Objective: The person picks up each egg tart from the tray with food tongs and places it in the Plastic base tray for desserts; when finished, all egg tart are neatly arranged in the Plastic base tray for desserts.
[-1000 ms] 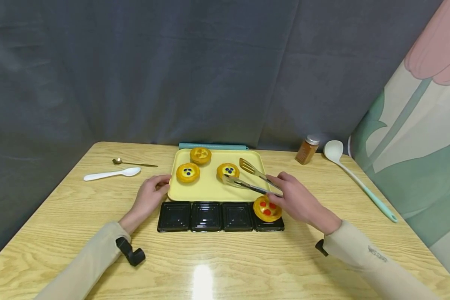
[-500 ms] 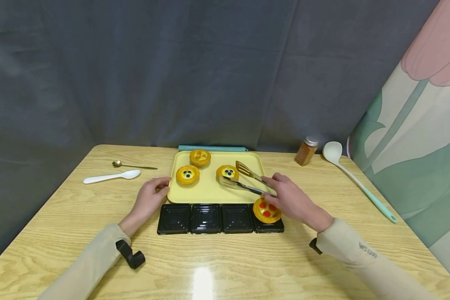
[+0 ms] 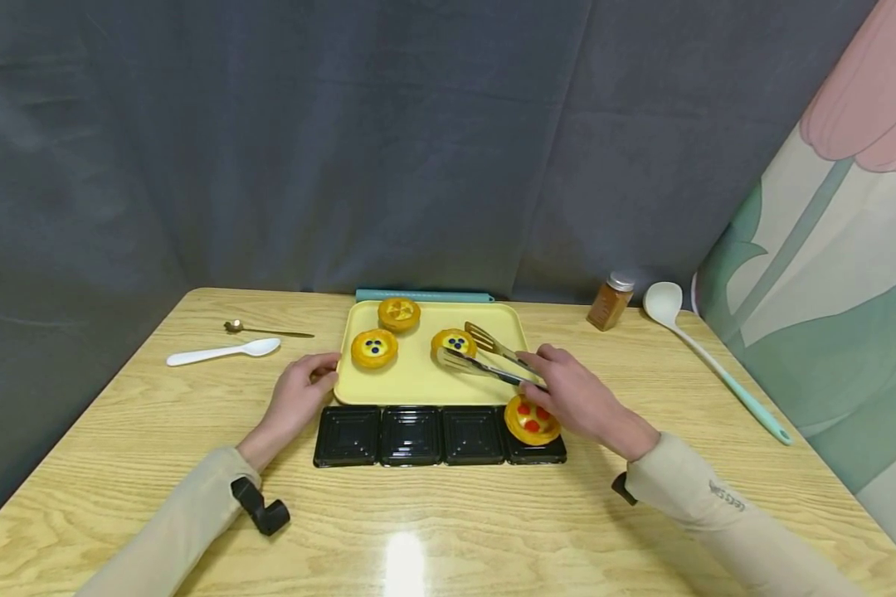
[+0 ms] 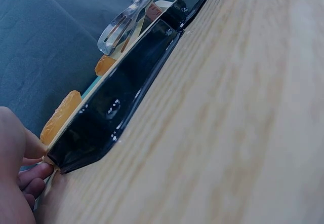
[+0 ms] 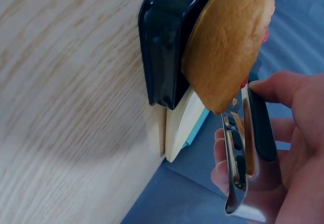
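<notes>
My right hand [image 3: 578,398] grips metal tongs [image 5: 243,148], whose slotted ends are spread near the right-hand egg tart with blue berries [image 3: 448,338]. The nearer end overlaps the tart's front in the head view; contact is unclear. That tart sits on a pale yellow tray [image 3: 411,385]. With thumb and fingers, my left hand [image 3: 297,400] pinches the tray's left edge. Also on the tray are another blue-berry tart [image 3: 374,348] and a plain-topped tart [image 3: 399,313]. A tart with red pieces [image 3: 528,421] rests, somewhat tilted, in the rightmost compartment of the black plastic container [image 3: 411,435].
At left lie a white spoon [image 3: 220,351] and a thin metal spoon [image 3: 276,332]. Behind the tray is a teal bar [image 3: 426,295]. A spice jar [image 3: 610,302] and a long-handled ladle [image 3: 705,352] are at right. A dark curtain [image 3: 388,149] hangs behind the table.
My right hand has moved slightly left with the tongs, bringing their ends closer about the right-hand blue-berry tart. My left hand stays at the tray's edge.
</notes>
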Demonstrator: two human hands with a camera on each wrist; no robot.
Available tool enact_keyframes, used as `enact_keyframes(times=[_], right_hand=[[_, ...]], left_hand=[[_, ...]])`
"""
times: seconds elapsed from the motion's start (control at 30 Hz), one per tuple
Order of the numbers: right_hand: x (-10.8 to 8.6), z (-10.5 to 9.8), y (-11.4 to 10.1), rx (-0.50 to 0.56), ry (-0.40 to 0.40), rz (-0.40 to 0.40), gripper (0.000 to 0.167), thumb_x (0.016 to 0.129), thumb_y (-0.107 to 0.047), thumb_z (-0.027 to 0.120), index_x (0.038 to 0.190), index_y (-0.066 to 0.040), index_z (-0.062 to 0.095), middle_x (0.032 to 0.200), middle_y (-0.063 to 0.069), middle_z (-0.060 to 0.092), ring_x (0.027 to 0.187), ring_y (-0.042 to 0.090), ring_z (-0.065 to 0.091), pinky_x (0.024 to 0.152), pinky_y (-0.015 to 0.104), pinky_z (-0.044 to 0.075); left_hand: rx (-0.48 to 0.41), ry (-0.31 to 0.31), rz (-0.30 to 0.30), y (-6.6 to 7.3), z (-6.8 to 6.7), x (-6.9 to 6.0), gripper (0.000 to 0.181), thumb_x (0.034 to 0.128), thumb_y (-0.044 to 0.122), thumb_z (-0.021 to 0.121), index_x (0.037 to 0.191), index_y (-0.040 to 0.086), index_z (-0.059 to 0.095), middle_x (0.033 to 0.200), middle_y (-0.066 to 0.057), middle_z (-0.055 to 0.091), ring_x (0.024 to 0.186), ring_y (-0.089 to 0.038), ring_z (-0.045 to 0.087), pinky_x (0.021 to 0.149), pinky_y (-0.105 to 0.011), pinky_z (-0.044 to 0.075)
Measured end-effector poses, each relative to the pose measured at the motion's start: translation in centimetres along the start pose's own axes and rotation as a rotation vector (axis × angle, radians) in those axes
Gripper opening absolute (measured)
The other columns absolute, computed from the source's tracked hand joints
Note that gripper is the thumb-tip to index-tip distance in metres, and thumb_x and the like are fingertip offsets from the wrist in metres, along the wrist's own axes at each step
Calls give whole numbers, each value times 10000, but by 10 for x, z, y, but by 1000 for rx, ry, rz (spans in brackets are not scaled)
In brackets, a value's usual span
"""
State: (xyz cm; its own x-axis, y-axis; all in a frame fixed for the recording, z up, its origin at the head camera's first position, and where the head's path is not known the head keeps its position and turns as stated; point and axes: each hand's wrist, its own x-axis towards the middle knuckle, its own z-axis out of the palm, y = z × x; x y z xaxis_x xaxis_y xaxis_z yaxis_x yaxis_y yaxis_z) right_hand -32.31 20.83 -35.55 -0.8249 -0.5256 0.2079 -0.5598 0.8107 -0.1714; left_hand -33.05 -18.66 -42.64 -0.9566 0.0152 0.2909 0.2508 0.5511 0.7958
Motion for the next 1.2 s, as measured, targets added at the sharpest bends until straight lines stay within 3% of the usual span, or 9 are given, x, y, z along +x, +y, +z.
enact_keyframes(times=[0.7, 1.2], right_hand=[[-6, -6, -6, -25, 55, -39, 396, 989, -140, 641, 1333, 53, 612, 979, 117, 579, 781, 194, 487, 644, 296, 428], [-25, -13, -13, -20, 121, -75, 400, 990, -143, 639, 1357, 14, 610, 994, 74, 591, 804, 174, 476, 690, 321, 432]], left_hand=[[7, -4, 3, 3, -1, -2, 350, 975, 22, 580, 1308, -82, 620, 1109, -201, 655, 1018, -312, 575, 883, -433, 436], [7, 7, 16, 0, 0, -1, 343, 962, 1, 587, 1289, -92, 628, 1092, -207, 656, 1010, -323, 569, 887, -439, 424]])
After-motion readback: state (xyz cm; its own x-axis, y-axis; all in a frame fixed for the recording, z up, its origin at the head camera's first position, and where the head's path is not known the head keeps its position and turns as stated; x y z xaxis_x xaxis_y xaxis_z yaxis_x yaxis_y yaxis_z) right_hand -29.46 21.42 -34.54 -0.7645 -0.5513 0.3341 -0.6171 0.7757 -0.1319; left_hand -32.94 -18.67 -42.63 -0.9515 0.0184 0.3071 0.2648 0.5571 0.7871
